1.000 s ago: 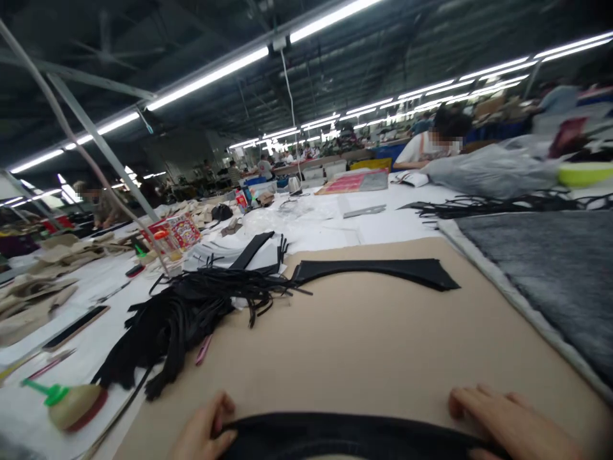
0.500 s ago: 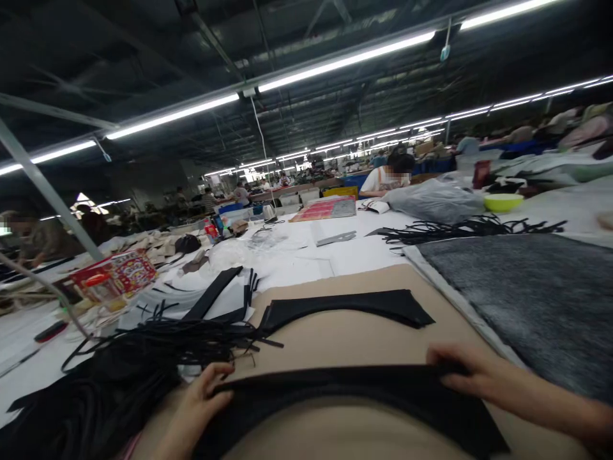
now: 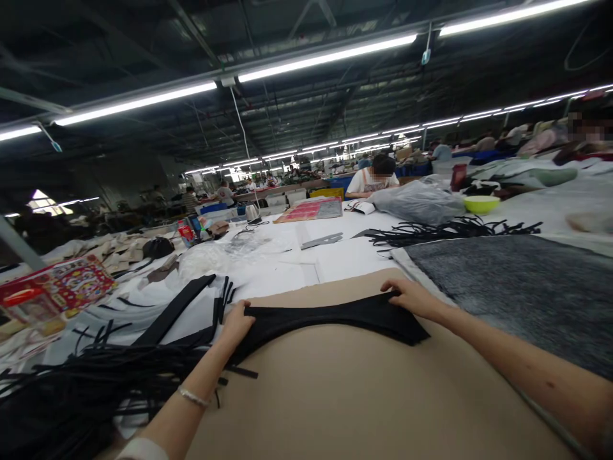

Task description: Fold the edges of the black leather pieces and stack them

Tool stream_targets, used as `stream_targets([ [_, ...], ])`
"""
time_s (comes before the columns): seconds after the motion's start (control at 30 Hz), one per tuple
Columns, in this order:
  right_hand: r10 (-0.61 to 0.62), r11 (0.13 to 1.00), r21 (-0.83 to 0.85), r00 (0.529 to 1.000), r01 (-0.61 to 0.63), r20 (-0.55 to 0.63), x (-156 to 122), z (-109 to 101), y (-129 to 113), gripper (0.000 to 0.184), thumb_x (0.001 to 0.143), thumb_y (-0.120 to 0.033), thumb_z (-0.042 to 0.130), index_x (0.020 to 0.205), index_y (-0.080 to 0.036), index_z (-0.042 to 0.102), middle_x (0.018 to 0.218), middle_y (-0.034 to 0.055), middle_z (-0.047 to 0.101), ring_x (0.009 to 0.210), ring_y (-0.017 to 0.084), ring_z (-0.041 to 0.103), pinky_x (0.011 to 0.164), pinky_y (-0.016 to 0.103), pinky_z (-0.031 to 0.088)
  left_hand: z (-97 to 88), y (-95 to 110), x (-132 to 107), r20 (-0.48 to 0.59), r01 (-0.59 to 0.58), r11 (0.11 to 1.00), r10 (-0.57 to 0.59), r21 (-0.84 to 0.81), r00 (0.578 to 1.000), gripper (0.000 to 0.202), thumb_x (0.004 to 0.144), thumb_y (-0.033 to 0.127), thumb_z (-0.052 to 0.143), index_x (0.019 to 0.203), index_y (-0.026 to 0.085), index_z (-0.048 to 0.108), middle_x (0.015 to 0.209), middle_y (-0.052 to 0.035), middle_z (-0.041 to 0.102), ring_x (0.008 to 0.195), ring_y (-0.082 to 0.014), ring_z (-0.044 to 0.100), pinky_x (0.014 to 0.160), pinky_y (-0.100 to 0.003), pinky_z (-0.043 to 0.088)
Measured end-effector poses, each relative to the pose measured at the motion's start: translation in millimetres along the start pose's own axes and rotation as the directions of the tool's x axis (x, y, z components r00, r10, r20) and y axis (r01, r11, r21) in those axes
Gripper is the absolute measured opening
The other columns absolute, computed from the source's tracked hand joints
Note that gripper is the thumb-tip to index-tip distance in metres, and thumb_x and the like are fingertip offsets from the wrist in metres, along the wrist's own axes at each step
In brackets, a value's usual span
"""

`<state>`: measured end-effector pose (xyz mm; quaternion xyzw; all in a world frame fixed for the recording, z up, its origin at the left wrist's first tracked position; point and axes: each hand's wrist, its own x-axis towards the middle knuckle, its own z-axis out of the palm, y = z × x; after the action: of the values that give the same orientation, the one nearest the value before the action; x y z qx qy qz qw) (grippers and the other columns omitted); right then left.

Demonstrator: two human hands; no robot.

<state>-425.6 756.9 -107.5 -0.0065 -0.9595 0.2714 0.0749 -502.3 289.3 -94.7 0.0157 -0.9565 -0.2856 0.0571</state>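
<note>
Curved blk panel (image 3: 330,315) is gripped near its ends by L hand (image 3: 237,324) & R hand (image 3: 406,297); vs. earlier, it has been shifted from near to far part of beige sheet (image 3: 335,396).

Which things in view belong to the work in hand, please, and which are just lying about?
Apparently in use:
- curved black piece
- left hand and right hand, at its two ends
- beige sheet beneath it

Seemingly just lying about:
- tangled black strips
- red-lidded jar
- yellow-green bowl
- dark gray sheet
</note>
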Motion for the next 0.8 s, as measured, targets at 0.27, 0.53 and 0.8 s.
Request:
stream_targets([
  [0.27,-0.134,0.956,-0.274,0.986,0.103,-0.096,-17,7,-6,0.037,0.076,-0.01,0.053,0.111,-0.017,0.065,0.113,0.0113,0.058,0.106,0.028,0.052,0.089,0.037,0.04,15.9,18,-31,-0.093,-0.15,0.935,0.189,0.323,0.978,0.043,0.093,0.015,0.046,0.135,0.013,0.045,0.142,-0.0182,0.044,0.132,-0.031,0.041,0.109,-0.054,0.033],
  [0.53,-0.392,0.831,-0.422,0.92,0.362,0.017,-60,17,-56,0.053,0.079,0.002,0.043,0.121,-0.023,0.064,0.115,0.0103,0.059,0.103,0.026,0.051,0.088,0.04,0.034,85.9,82,-68,0.264,-0.66,0.667,0.606,0.345,0.75,0.054,0.099,0.047,0.032,0.147,0.022,0.033,0.155,-0.001,0.03,0.143,-0.0162,0.027,0.119,-0.036,0.02],
  [0.8,-0.23,0.887,-0.404,0.973,0.223,0.032,-145,-71,-76,0.035,0.093,-0.012,0.049,0.127,-0.018,0.058,0.118,0.0112,0.056,0.11,0.025,0.05,0.093,0.036,0.036,103.6,80,-83,0.273,-0.663,0.655,0.606,0.363,0.747,0.057,0.094,0.035,0.027,0.144,0.01,0.038,0.15,-0.0113,0.036,0.142,-0.0258,0.03,0.117,-0.054,0.015],
])
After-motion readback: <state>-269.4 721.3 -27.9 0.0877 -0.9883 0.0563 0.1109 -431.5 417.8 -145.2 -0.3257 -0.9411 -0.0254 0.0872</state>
